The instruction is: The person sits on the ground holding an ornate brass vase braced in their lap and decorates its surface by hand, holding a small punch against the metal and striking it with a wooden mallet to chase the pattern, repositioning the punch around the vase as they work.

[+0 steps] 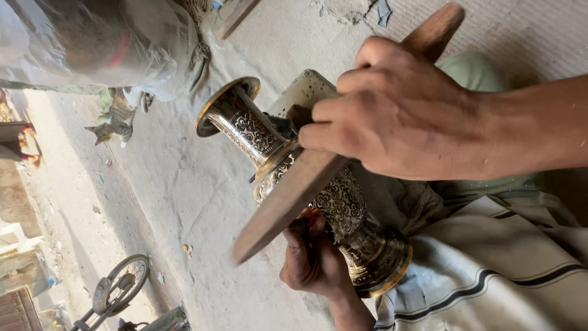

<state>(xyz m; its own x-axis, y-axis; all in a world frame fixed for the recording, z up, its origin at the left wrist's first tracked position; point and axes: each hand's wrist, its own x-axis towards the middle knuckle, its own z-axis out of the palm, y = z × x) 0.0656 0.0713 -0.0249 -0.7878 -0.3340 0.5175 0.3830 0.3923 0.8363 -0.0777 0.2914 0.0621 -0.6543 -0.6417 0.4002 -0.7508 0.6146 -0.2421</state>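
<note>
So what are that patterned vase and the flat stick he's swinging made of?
The engraved gold-rimmed vase looks like metal, likely brass: shiny golden rims, with dark-filled floral engraving over a silvery body. The flat brown stick, gripped in the right hand, looks like plain unvarnished wood, matte with visible grain. The left hand steadies the vase.

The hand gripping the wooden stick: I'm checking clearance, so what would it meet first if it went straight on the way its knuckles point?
Probably the engraved brass vase: the right hand points left, with the vase directly beyond its knuckles. Depth is unclear.
</note>
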